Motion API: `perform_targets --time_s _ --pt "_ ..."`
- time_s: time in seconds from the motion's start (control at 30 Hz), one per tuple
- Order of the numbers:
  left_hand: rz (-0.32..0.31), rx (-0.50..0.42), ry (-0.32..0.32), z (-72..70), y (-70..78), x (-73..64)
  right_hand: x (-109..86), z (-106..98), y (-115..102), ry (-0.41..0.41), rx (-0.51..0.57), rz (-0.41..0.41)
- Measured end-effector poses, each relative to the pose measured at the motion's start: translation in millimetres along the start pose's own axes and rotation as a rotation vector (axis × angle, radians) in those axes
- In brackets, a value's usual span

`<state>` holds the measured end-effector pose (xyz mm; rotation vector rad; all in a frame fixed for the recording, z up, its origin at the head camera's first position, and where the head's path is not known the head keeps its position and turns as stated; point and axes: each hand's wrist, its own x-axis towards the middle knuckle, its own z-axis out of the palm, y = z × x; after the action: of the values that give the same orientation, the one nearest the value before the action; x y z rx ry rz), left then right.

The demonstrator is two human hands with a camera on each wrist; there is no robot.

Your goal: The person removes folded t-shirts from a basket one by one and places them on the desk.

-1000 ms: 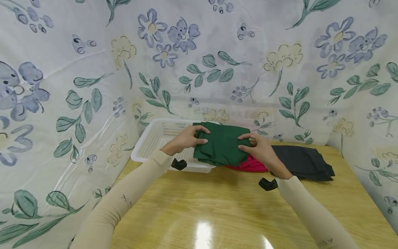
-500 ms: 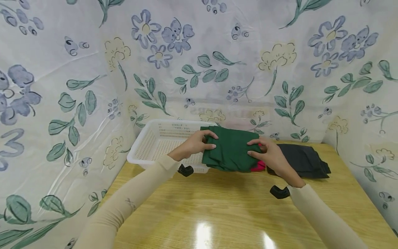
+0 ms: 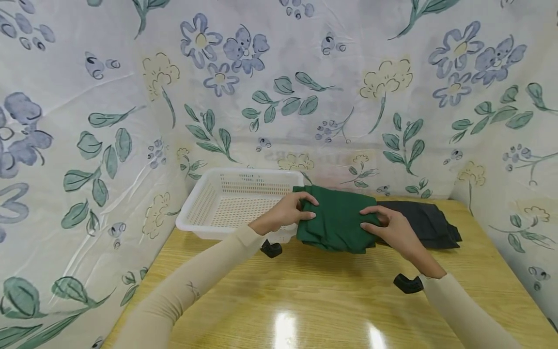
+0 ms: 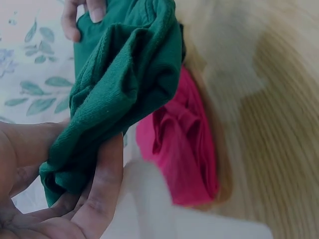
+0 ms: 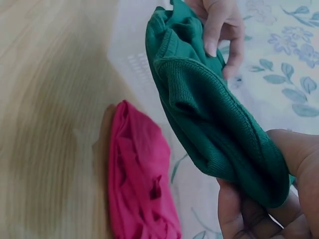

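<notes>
A folded dark green garment, with ribbed fabric and seams showing in the wrist views, is held up between both hands. My left hand pinches its left edge, thumb and fingers on either side of the cloth. At the opposite edge, my right hand grips it the same way. Below the green bundle a folded pink garment lies on the table; the head view has it hidden behind the green cloth. A white plastic basket stands just left of the bundle, its right end partly covered by it.
A folded dark grey garment lies on the wooden table at the back right, partly behind the right hand. A floral cloth backdrop rises behind the table and along both sides.
Both hands have carried the green garment rightward and slightly nearer, off most of the basket. The pink garment, earlier showing beneath it in the head view, is now covered there.
</notes>
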<state>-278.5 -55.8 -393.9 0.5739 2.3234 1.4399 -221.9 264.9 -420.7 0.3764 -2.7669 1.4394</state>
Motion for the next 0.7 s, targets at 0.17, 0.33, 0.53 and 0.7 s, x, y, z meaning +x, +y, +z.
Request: perform_targets --time_s 0.17,0.33,0.53,0.7 --pt "0.027 0.03 -0.021 15.9 4.6 2.5 -12.7 -5 13 0.012 -0.008 0.001" --pt "0.04 0.022 -0.05 34.6 6.2 6.6 -27.0 -12 27 0.026 -0.013 0.023" --pt "0.096 0.064 -0.058 54.4 2.4 12.7 -44.2 -18 40 0.026 0.008 0.059" --pt "0.096 0.102 -0.049 70.8 -1.3 15.9 -55.7 -21 50 0.026 0.026 0.065"
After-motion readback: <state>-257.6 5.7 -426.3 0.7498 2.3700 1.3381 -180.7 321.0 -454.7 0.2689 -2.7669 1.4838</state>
